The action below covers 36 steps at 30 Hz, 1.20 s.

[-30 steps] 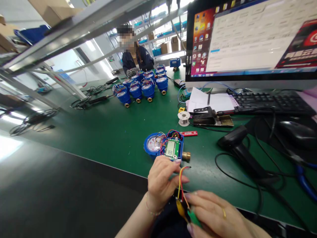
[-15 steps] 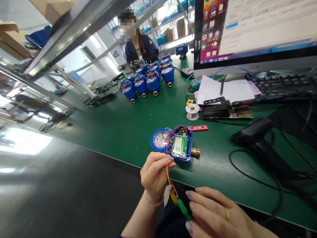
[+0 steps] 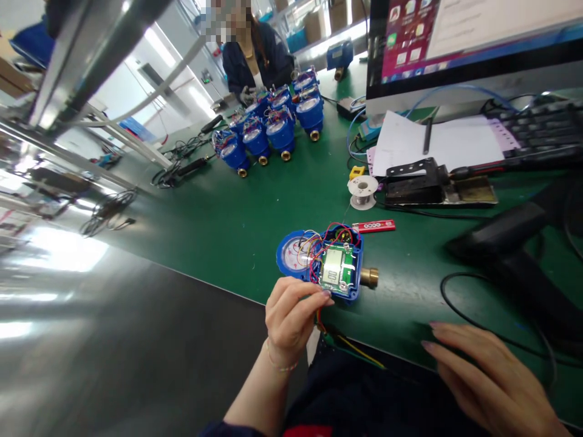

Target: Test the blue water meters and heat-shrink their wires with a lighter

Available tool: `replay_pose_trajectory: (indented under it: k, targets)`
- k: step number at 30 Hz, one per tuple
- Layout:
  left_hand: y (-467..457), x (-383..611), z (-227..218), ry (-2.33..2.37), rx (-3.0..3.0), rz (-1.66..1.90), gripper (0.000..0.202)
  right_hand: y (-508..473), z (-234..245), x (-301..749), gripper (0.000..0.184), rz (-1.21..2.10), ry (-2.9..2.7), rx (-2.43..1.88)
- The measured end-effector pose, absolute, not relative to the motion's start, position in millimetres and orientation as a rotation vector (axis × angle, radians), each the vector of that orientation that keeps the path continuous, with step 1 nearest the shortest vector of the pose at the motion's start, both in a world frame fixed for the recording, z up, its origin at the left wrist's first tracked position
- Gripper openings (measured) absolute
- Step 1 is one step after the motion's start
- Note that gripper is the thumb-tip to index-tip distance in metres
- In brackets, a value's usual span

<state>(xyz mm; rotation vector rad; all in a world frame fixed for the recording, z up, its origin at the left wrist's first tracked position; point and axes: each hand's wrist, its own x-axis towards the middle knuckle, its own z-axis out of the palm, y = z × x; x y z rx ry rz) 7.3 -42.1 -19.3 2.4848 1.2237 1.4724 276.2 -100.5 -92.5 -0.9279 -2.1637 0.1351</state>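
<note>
A blue water meter [image 3: 357,258] lies on the bench with its round dial lid [image 3: 296,254] swung out to the left. Inside it sits a green circuit board [image 3: 348,273] with a small LCD, and thin coloured wires run across to the lid. My left hand [image 3: 291,312] pinches the end of red and yellow wires [image 3: 319,317] at the board's near edge; the fingers hide the tip. Those wires hang down to a green clip lead [image 3: 339,341] at the bench edge. My right hand [image 3: 487,370] is over the bench at right, fingers extended, holding nothing.
A solder spool [image 3: 363,193] and a red strip [image 3: 376,226] lie behind the meter. At right are a black barcode scanner [image 3: 505,237], its cable, papers [image 3: 410,145] and a monitor [image 3: 455,85]. Several blue meters [image 3: 277,133] stand farther back, near a co-worker [image 3: 259,54].
My right hand has moved away from the clip lead, rightward over the bench. The clip lead now hangs by the edge. My left hand keeps its pinch at the board.
</note>
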Motion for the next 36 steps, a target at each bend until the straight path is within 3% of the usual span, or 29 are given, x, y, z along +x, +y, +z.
replay_pose_trajectory:
  k: [31, 36]
  targets:
    - [-41.6, 11.7, -19.9, 1.376, 2.469, 1.372, 0.019, -100.2, -97.3, 275.3, 0.021, 0.195, -2.183, -0.951]
    - [-41.4, 11.3, -21.4, 1.392, 2.500, 1.354, 0.019, -94.4, -81.4, 295.6, 0.019, 0.080, -2.122, -1.005]
